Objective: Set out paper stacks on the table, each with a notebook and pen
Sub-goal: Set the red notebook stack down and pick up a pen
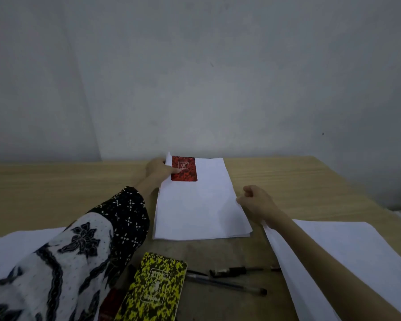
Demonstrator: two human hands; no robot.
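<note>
our left hand (pixel 159 169) pinches the red notebook (pixel 184 168) with its thumb on the cover, at the stack's (pixel 199 205) eleven o'clock corner, where a sheet already curls up, while our right hand (pixel 256 201), loosely curled and holding nothing, touches the stack's three o'clock edge. if we drag the notebook we judge the top sheets could skew or fold. the pens (pixel 227 278) at six o'clock lie apart from every stack, beside the yellow notebook (pixel 155 288), and our sleeve (pixel 83 246) could sweep them off.
</note>
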